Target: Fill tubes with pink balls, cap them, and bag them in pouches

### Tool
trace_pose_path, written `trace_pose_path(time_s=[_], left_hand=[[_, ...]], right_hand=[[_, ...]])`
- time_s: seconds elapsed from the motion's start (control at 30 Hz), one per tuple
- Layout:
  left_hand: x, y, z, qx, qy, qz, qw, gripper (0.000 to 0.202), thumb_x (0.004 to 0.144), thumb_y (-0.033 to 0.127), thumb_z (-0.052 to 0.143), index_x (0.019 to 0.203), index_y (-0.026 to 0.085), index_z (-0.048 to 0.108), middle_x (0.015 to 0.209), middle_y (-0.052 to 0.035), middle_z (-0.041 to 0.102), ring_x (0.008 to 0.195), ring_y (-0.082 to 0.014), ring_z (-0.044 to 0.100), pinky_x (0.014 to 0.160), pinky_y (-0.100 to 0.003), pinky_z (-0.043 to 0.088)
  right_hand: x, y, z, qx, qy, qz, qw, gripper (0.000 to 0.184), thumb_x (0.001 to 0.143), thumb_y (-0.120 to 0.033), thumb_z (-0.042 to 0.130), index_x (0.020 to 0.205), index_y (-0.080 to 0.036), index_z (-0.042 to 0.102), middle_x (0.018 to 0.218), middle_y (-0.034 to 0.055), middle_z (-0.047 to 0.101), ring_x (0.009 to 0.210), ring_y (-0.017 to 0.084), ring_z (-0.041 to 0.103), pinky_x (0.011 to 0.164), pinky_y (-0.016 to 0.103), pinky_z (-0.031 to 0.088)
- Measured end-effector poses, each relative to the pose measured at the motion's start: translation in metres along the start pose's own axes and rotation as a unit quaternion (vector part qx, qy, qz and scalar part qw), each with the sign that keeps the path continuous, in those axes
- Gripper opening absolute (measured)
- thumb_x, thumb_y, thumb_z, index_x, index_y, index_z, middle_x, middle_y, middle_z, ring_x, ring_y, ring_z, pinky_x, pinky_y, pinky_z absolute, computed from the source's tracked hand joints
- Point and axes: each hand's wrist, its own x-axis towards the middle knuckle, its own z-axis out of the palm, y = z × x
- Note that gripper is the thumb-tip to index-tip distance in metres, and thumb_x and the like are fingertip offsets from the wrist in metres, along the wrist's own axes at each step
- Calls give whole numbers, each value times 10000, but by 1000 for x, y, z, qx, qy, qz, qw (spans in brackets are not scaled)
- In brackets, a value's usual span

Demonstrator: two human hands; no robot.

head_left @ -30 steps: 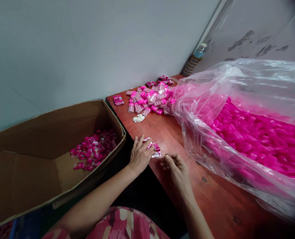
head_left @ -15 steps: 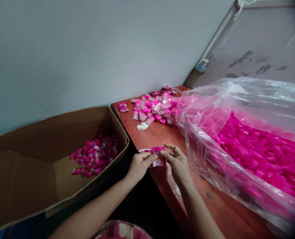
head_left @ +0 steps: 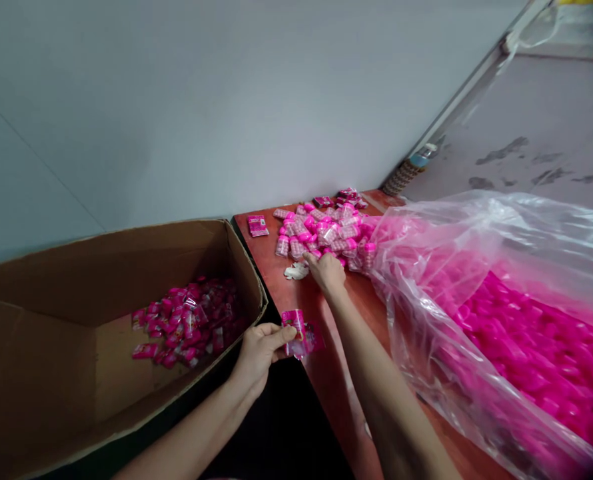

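My left hand [head_left: 261, 350] pinches a pink printed plastic sleeve [head_left: 294, 327] with clear parts between thumb and fingers, above the table's left edge. At the near side of a pile of small clear bottles with pink caps [head_left: 326, 233] is my right hand [head_left: 328, 272]. One of its fingers points out to the left; the others are partly hidden behind the hand. Whether it touches a bottle is hard to see. A crumpled white scrap [head_left: 296, 271] lies just left of that hand.
A large cardboard box [head_left: 96, 240] at left contains many pink wrapped bottles [head_left: 186, 320]. On the reddish table [head_left: 321, 373] lie a stack of pink sleeves [head_left: 257, 226] and more dark pink packs [head_left: 349, 195]. A big clear plastic bag [head_left: 426, 327] of pink caps [head_left: 536, 340] covers the right side.
My right hand has let go of the sleeve and moved forward to the bottle pile. My left hand keeps the sleeve and has shifted slightly left and down.
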Motion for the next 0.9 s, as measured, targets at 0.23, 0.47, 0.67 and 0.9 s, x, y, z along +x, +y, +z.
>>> trace_pose_path(time_s=[0.23, 0.47, 0.67, 0.9], left_hand=[[4, 12, -8, -109, 15, -10, 994, 206, 602, 252, 730, 638, 107, 588, 605, -14, 602, 530, -97, 567, 512, -218, 510], [5, 8, 3, -186, 15, -38, 982, 136, 639, 156, 701, 688, 110, 582, 674, -27, 627, 574, -115, 599, 549, -241, 534], [1, 1, 21, -210, 34, -45, 976, 168, 644, 194, 704, 739, 122, 587, 668, -25, 629, 579, -130, 609, 563, -268, 544], [-4, -12, 35, -199, 39, -46, 978, 179, 639, 172, 707, 768, 118, 595, 693, -41, 641, 609, -149, 630, 596, -272, 545]], right_hand=[[-8, 28, -8, -108, -22, 10, 994, 364, 788, -334, 434, 1049, -110, 556, 981, 183, 606, 905, 290, 589, 718, 368, 439], [-72, 88, -34, -187, -36, -75, 979, 259, 833, -209, 351, 960, -139, 565, 917, 139, 619, 823, 253, 610, 662, 324, 423], [-144, 115, -25, -194, 8, -110, 975, 320, 875, -294, 312, 1172, -275, 428, 924, 81, 622, 733, 223, 599, 543, 278, 365], [-172, 122, -23, -138, 29, -173, 975, 295, 858, -381, 368, 1069, -232, 511, 952, 83, 583, 890, 233, 519, 732, 314, 356]])
